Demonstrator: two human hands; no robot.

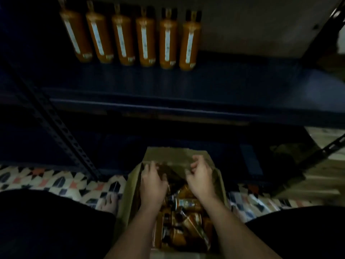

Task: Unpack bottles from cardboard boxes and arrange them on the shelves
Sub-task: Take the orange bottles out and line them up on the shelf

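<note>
An open cardboard box [128,199] stands on the floor between my knees, filled with several amber bottles [186,219] lying jumbled. My left hand [152,184] reaches into the far end of the box and its fingers curl round a dark brown bottle [168,173]. My right hand [200,177] hovers beside it over the same end, fingers curled; what it holds is hidden. Several amber bottles with white labels [145,38] stand in a row on the dark blue shelf [168,79] above.
A perforated dark metal upright [61,128] slants down at the left, another [332,144] at the right. A lower shelf edge [149,107] overhangs the box. Patterned floor tiles [56,182] spread left and right. My bare foot [110,202] rests left of the box.
</note>
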